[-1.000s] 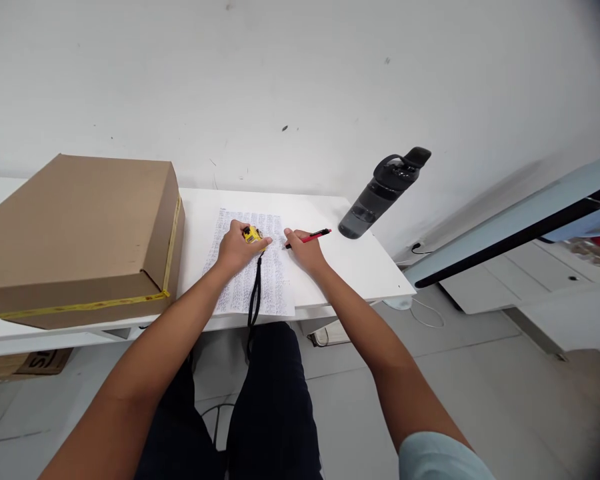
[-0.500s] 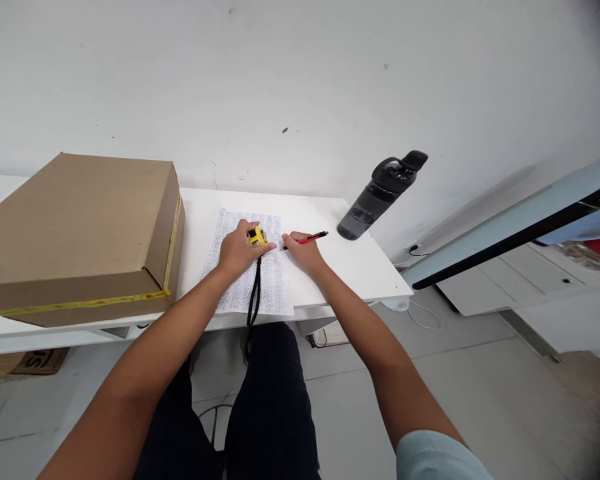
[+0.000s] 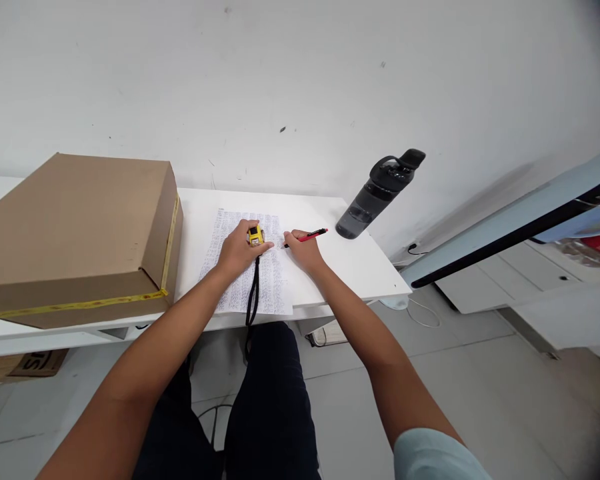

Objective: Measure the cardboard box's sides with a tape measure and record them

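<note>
My left hand (image 3: pixel 238 251) is closed around a small yellow tape measure (image 3: pixel 255 235), resting on the sheet of paper. A black wrist strap (image 3: pixel 253 291) runs from the tape measure over the desk's front edge. Rows of dense blue handwriting cover the paper (image 3: pixel 240 293). At the paper's right side, my right hand (image 3: pixel 304 251) grips a red and black pen (image 3: pixel 313 235) between thumb and fingers. Its tip points down at the sheet; whether it touches, I cannot tell.
A large cardboard box (image 3: pixel 75 220) banded with yellow tape stands on the white desk (image 3: pixel 350 270) to the left. A dark water bottle (image 3: pixel 367 203) stands near the right end. Behind runs a white wall (image 3: pixel 280 80). A light-blue panel (image 3: pixel 525 217) slants on the right.
The whole view has shifted very slightly. Both hands keep their grips, and my right hand with the pen has moved barely at all over the paper.
</note>
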The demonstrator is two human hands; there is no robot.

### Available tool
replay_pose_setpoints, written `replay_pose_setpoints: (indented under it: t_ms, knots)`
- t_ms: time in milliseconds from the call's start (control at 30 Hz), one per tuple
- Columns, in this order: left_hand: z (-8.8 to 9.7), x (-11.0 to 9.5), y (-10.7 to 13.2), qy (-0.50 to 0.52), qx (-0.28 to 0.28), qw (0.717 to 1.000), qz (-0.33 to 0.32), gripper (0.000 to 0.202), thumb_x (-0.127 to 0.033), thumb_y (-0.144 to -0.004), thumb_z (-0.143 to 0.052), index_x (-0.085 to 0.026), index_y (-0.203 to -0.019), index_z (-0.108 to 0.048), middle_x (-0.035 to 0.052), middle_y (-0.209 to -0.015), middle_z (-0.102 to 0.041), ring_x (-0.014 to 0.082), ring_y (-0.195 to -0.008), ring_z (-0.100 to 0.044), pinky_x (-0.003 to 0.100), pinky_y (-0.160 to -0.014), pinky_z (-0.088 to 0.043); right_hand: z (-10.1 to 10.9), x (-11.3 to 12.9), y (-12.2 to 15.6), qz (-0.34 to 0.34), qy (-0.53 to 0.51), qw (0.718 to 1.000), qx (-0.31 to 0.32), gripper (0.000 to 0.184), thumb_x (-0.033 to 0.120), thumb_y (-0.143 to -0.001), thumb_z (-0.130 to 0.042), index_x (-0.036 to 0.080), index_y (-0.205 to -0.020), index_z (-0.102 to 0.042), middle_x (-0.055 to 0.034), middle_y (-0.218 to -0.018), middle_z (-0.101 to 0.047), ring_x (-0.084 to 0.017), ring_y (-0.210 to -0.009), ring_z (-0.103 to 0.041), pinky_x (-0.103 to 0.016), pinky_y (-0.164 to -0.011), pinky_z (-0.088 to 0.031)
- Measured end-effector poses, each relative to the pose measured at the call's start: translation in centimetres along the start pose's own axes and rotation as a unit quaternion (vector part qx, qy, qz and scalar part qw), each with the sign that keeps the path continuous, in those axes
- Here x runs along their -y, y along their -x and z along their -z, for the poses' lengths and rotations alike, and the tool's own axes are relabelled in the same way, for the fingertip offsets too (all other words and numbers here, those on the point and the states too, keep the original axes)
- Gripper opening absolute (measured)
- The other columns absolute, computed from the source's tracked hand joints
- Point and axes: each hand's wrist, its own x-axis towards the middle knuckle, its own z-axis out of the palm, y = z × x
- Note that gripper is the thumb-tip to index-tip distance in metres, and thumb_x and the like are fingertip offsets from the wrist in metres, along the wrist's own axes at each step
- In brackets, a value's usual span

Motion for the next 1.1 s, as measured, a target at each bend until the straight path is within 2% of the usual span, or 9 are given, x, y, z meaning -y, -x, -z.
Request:
replay_pose_setpoints:
  t_ms: [100,167,267,400,500,700,833,1100]
  knots:
    - [-0.1,0.3,-0.2,-0.022,-0.001,0.999,-0.038,0.055,-0.039,-0.078,-0.079,-0.026,-0.128,-0.062,0.0059,-0.148,-0.058,0.0264,-0.131,-0.056,0.037,-0.102,-0.049,0.0,0.0,0.0,0.004,0.001,1.000,0.010,0.032,0.044,-0.080,-0.057,0.022,-0.057,-0.058,0.0018,-0.058,-0.054,-0.017,-0.065,-0.050,-0.031,-0.066,-0.043]
    - [-0.1,0.3,-0.3,-0.047,0.010,0.997,-0.061,0.051,-0.038,-0.083,-0.073,-0.027,-0.131,-0.063,0.0052,-0.148,-0.058,0.0266,-0.137,-0.052,0.039,-0.110,-0.044,0.0,-0.1,-0.1,0.007,0.002,1.000,0.009,0.032,0.045,-0.080,-0.056,0.022,-0.057,-0.058,0.0019,-0.058,-0.054,-0.017,-0.065,-0.051,-0.031,-0.067,-0.043]
    - [-0.1,0.2,-0.3,-0.073,0.024,0.995,-0.067,0.051,-0.039,-0.087,-0.068,-0.029,-0.136,-0.061,0.0044,-0.142,-0.063,0.0262,-0.134,-0.054,0.039,-0.114,-0.040,0.0,-0.1,-0.1,0.010,0.003,1.000,0.000,0.032,0.043,-0.080,-0.054,0.023,-0.055,-0.055,0.0017,-0.059,-0.055,-0.017,-0.066,-0.051,-0.031,-0.068,-0.043]
    - [-0.2,0.0,-0.2,-0.085,0.023,0.996,-0.025,0.057,-0.040,-0.086,-0.069,-0.031,-0.139,-0.053,0.0038,-0.128,-0.068,0.0251,-0.110,-0.066,0.035,-0.095,-0.049,0.0,-0.2,-0.1,0.012,0.005,1.000,-0.006,0.032,0.043,-0.080,-0.054,0.023,-0.054,-0.051,0.0014,-0.060,-0.056,-0.016,-0.066,-0.051,-0.031,-0.069,-0.043]
    - [-0.3,-0.1,-0.1,-0.113,0.017,0.993,-0.018,0.045,-0.041,-0.086,-0.070,-0.031,-0.128,-0.057,0.0019,-0.111,-0.071,0.0235,-0.094,-0.067,0.033,-0.084,-0.049,0.0,-0.3,-0.1,0.011,0.006,1.000,-0.013,0.034,0.042,-0.080,-0.054,0.024,-0.053,-0.046,0.0017,-0.059,-0.055,-0.016,-0.066,-0.050,-0.031,-0.068,-0.042]
    - [-0.6,-0.3,-0.1,-0.139,-0.003,0.990,-0.032,0.030,-0.040,-0.087,-0.069,-0.027,-0.113,-0.061,0.0039,-0.115,-0.070,0.0250,-0.102,-0.065,0.032,-0.085,-0.047,0.1,-0.6,-0.4,0.007,0.001,1.000,-0.011,0.032,0.041,-0.080,-0.054,0.023,-0.054,-0.048,0.0013,-0.059,-0.056,-0.017,-0.067,-0.051,-0.031,-0.068,-0.042]
    - [-0.6,-0.4,-0.2,-0.169,-0.019,0.985,-0.011,0.029,-0.044,-0.088,-0.066,-0.025,-0.109,-0.059,0.0052,-0.108,-0.070,0.0257,-0.095,-0.065,0.033,-0.079,-0.046,0.2,-0.6,-0.5,0.004,-0.006,1.000,0.004,0.032,0.040,-0.079,-0.056,0.022,-0.053,-0.050,0.0004,-0.060,-0.058,-0.016,-0.065,-0.051,-0.031,-0.067,-0.042]
    - [-0.9,-0.9,-0.2,-0.192,-0.023,0.981,-0.022,0.021,-0.040,-0.092,-0.059,-0.024,-0.106,-0.057,0.0063,-0.104,-0.067,0.0255,-0.097,-0.063,0.034,-0.081,-0.046,0.2,0.1,-0.1,0.001,-0.013,1.000,-0.023,0.031,0.038,-0.080,-0.054,0.023,-0.054,-0.047,0.0025,-0.056,-0.047,-0.016,-0.064,-0.047,-0.031,-0.065,-0.040]
